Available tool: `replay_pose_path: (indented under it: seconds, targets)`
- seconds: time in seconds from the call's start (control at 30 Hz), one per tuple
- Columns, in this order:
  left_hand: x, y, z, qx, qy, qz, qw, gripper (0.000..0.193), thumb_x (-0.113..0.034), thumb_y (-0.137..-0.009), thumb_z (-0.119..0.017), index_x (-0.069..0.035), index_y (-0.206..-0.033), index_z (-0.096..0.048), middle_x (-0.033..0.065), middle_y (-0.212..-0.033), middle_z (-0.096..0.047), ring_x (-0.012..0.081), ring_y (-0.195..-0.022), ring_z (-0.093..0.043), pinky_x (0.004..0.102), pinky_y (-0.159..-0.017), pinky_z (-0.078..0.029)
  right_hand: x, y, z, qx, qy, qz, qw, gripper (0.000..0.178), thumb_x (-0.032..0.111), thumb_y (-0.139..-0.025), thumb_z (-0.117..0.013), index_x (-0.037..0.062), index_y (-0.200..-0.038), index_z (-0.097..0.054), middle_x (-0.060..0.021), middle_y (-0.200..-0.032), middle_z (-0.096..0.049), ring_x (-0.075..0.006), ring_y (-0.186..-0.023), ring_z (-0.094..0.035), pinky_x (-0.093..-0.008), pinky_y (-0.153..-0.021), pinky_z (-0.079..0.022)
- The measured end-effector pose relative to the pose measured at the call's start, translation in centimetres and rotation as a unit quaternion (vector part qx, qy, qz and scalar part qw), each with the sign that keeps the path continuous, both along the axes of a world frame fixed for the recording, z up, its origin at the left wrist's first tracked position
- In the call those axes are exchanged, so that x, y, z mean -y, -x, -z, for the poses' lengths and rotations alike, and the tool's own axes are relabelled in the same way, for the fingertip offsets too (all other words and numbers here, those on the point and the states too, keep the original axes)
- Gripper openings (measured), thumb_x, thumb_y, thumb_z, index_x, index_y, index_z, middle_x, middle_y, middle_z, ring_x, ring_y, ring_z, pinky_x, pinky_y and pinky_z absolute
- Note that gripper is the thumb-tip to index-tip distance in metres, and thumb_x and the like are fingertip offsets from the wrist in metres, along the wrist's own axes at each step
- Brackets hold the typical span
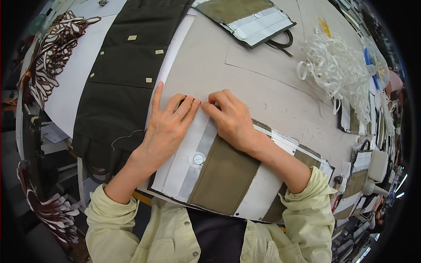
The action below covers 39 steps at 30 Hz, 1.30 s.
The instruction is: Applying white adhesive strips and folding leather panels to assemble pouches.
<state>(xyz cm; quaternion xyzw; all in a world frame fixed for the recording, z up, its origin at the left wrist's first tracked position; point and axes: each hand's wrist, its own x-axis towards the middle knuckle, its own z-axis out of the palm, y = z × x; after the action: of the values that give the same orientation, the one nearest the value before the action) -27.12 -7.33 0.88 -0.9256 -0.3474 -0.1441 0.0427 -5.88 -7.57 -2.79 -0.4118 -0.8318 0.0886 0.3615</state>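
A flat bag panel [226, 175] in olive and white, with dark edging and a round metal snap [198, 159] on its pale strip, lies in front of me. My left hand [169, 122] pinches the far corner of its dark edge between thumb and fingers, the forefinger stretched out. Close beside it, my right hand [231, 120] has its fingertips closed on the same edge. The fingertips of both hands nearly meet there and hide the edge itself. My right forearm crosses over the panel.
Dark bag pieces [127, 65] with small tan tabs lie to the left. Another olive and white panel [254, 22] with a dark handle lies at the back. A heap of white tape [335, 65] is at the right. Brown-and-white strips [57, 52] hang in a bundle far left.
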Motion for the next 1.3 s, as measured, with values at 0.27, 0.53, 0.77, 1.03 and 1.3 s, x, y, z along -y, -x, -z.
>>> replay_pose_path:
  seconds: [0.27,0.53,0.77,1.03,1.3]
  targets:
    - [0.2,0.2,0.4,0.019,0.039,0.007,0.999,0.049,0.004,-0.081,-0.062,0.006,-0.13,-0.064,0.0133,-0.126,-0.062,0.0272,-0.124,-0.059,0.0577,-0.122,-0.032,0.1,-0.5,-1.7,-0.106,0.205,0.044,0.972,0.006,-0.002,-0.089,-0.067,-0.0009,-0.095,-0.069,-0.0126,-0.094,-0.064,-0.0321,-0.091,-0.062,-0.0427,-0.076,-0.052]
    - [0.2,0.1,0.2,0.024,0.041,0.004,0.999,0.051,0.004,-0.081,-0.062,0.005,-0.132,-0.064,0.0135,-0.125,-0.062,0.0271,-0.123,-0.06,0.0562,-0.122,-0.034,0.2,-1.2,-0.1,-0.053,0.028,-0.01,0.998,0.021,-0.007,-0.077,-0.067,0.0007,-0.097,-0.068,-0.0095,-0.094,-0.061,-0.0271,-0.085,-0.061,-0.0384,-0.067,-0.053]
    - [0.2,-0.2,0.0,0.022,0.048,0.008,0.999,0.052,0.004,-0.082,-0.061,0.004,-0.134,-0.064,0.0138,-0.125,-0.063,0.0282,-0.122,-0.06,0.0558,-0.121,-0.034,0.4,-1.2,-0.1,-0.015,-0.017,0.001,1.0,0.023,-0.006,-0.072,-0.067,0.002,-0.094,-0.066,-0.0085,-0.093,-0.059,-0.0253,-0.084,-0.06,-0.0366,-0.065,-0.053]
    - [0.5,-0.5,0.2,0.013,0.032,0.022,0.999,0.047,-0.002,-0.085,-0.063,0.006,-0.131,-0.064,0.0155,-0.124,-0.062,0.0277,-0.123,-0.059,0.055,-0.121,-0.035,0.6,-1.3,-0.1,0.01,-0.029,0.01,0.999,0.022,-0.006,-0.072,-0.067,0.0022,-0.093,-0.066,-0.0079,-0.094,-0.059,-0.0249,-0.084,-0.06,-0.0364,-0.066,-0.053]
    - [0.9,-1.2,0.1,-0.003,0.039,0.012,0.999,0.049,-0.001,-0.085,-0.062,0.006,-0.133,-0.063,0.0166,-0.124,-0.062,0.0279,-0.125,-0.058,0.0568,-0.122,-0.033,1.1,-2.9,-0.5,-0.086,0.089,-0.01,0.992,0.025,-0.009,-0.077,-0.067,0.0005,-0.1,-0.07,-0.0109,-0.097,-0.06,-0.0291,-0.09,-0.061,-0.0399,-0.071,-0.055]
